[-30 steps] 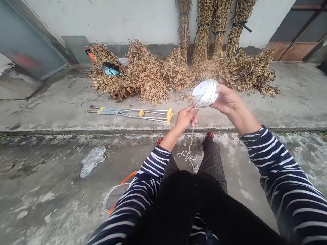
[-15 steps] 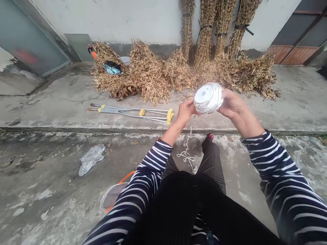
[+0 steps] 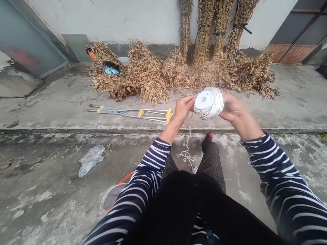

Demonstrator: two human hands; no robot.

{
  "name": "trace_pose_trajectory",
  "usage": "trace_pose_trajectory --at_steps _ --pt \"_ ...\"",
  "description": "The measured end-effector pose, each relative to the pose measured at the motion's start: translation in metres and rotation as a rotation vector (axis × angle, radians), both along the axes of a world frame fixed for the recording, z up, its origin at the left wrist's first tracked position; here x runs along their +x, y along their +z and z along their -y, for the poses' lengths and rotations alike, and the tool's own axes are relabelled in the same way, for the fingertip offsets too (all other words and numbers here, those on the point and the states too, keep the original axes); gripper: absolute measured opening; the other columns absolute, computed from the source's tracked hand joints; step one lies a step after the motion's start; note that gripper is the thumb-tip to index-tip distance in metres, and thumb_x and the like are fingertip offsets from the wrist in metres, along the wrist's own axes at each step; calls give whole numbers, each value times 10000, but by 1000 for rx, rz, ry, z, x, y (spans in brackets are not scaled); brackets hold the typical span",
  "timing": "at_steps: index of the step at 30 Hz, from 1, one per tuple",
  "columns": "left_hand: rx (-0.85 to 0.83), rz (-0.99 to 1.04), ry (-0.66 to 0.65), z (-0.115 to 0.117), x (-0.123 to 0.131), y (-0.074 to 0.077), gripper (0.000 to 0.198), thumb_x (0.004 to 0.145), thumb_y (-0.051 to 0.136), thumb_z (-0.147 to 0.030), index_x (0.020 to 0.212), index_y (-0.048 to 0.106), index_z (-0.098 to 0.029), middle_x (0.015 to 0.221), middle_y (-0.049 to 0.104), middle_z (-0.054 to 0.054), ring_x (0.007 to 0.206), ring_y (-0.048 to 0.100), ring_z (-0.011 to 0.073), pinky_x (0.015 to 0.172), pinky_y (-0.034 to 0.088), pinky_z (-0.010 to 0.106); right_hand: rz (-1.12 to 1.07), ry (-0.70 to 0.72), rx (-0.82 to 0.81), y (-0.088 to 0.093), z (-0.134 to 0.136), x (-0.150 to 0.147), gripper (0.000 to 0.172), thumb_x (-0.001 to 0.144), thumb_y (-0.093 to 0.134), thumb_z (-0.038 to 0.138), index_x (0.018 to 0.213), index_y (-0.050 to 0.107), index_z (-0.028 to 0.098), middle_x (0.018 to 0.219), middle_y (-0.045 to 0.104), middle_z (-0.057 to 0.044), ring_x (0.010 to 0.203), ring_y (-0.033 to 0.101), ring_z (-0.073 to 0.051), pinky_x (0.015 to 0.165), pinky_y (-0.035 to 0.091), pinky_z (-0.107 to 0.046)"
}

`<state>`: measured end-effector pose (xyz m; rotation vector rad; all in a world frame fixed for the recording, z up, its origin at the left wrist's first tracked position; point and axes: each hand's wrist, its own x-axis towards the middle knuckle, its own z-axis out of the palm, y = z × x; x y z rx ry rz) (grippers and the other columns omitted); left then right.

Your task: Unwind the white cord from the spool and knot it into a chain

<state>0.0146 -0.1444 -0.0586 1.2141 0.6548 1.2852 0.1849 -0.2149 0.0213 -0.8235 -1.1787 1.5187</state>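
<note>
A white spool wound with white cord [image 3: 209, 104] is held out in front of me, its round end with a centre hole tilted up toward me. My right hand [image 3: 232, 106] grips the spool from its right side, fingers partly hidden behind it. At the spool's left edge my left hand [image 3: 183, 108] is closed in a pinch on the cord. From there a loose length of white cord [image 3: 188, 139] hangs down between my legs and lies in loops on the ground.
Crutches [image 3: 127, 112] lie on the concrete ledge to the left. Dried plant stalks [image 3: 150, 75] are heaped along the wall, with tied bundles [image 3: 204, 34] upright behind. A clear plastic bag [image 3: 92, 159] and an orange-handled container [image 3: 109, 195] are on the lower ground.
The spool has dropped slightly and turned in my hands, so its end face and windings show at a different angle. My left hand stays beside it, its fingers shifted a little.
</note>
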Motion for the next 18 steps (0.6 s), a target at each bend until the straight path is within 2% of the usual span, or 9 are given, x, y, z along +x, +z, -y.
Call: trace_pose_trajectory --at_steps 5,7,11,15,18 --pt "63 -111 101 -3 7 6 112 828 713 -191 751 763 -127 740 744 11 813 692 156 737 541 234 24 8 -7 1 6 -8 520 588 688 256 1105 642 217 1005 744 -40 892 709 -249 707 637 -381" --pt "64 -120 145 -4 10 4 146 812 699 -147 668 710 -132 677 704 1 803 685 160 727 527 228 40 6 3 1 9 -12 509 588 688 271 1092 637 224 984 738 -40 883 705 -253 700 635 -387" --pt "41 -120 145 -6 15 -5 259 766 713 -120 546 581 -154 569 600 -23 745 650 159 682 499 219 62 -8 6 -1 12 -16 482 603 684 292 1079 631 234 959 726 -36 838 692 -240 655 625 -371" --pt "6 -182 164 -12 16 -9 284 797 670 -125 543 545 -158 525 516 -47 647 557 116 632 440 194 59 -20 -43 -5 14 -16 538 583 684 255 1118 631 238 967 727 -29 792 681 -222 603 606 -337" --pt "57 -219 188 -25 14 -2 204 809 652 -126 610 609 -148 581 559 -45 689 562 109 662 435 185 60 -5 -36 -2 17 -18 565 587 680 257 1150 628 232 974 729 -33 822 694 -233 621 614 -344"
